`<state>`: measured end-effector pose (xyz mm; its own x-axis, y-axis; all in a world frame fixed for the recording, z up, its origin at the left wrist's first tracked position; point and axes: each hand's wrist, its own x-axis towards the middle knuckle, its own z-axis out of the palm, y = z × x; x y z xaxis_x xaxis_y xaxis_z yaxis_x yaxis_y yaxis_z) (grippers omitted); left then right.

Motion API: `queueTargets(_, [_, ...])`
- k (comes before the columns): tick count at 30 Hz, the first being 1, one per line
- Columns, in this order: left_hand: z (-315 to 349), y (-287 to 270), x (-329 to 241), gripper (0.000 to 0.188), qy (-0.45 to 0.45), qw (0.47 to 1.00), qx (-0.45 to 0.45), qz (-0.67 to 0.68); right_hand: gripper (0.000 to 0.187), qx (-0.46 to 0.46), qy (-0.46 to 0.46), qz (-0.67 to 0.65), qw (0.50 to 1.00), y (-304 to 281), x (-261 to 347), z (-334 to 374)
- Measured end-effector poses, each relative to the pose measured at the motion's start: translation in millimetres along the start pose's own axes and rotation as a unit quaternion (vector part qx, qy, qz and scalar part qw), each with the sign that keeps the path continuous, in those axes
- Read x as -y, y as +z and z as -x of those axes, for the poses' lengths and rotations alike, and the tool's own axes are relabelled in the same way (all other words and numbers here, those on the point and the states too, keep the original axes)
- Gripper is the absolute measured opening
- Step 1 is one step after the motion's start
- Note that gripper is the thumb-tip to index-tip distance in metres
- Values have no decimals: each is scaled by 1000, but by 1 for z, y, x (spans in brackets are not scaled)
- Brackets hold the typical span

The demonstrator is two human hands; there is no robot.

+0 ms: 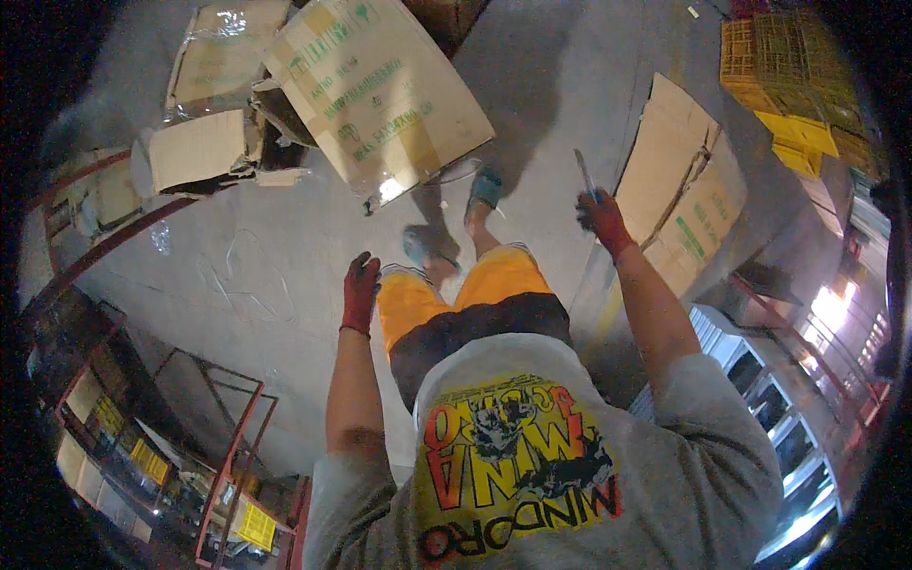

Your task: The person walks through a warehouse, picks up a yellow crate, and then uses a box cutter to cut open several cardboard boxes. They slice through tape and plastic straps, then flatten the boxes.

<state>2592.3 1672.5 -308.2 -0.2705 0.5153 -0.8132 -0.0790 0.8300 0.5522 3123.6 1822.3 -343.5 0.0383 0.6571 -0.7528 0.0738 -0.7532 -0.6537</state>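
My right hand (604,224), in a dark red glove, is closed around the handle of a knife (583,171) whose narrow blade points up and away from me. A flattened cardboard box (670,142) with a torn fold lies just right of this hand. My left hand (361,290), gloved in the same red, hangs beside my left thigh. Its fingers are loosely bent and partly apart, with nothing seen in them. Beyond my feet is a large cardboard box (380,95) with green print and shiny clear tape, apart from both hands.
More torn cardboard (198,150) is piled at the far left. Loose clear strapping (242,285) lies on the grey floor (285,228). Red metal frames (242,437) stand at the lower left. Yellow crates (779,62) are stacked at the far right, and a silvery metal rack (760,380) is nearer on the right.
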Motion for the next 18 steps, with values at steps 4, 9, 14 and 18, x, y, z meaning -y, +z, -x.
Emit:
queueTargets(4, [-33,16,-15,47,-71,996,-22,-38,33,93,-219,349,906,27,49,-37])
queueTargets(9, [-56,22,-50,53,-82,995,24,-52,37,77,-57,503,859,-12,-19,2])
queueTargets(14, [-73,8,-67,61,-52,998,14,-38,26,28,185,98,977,-4,-66,7])
queueTargets(18, [-98,22,-62,89,-133,988,-68,-42,31,-8,102,-32,994,66,-33,-44])
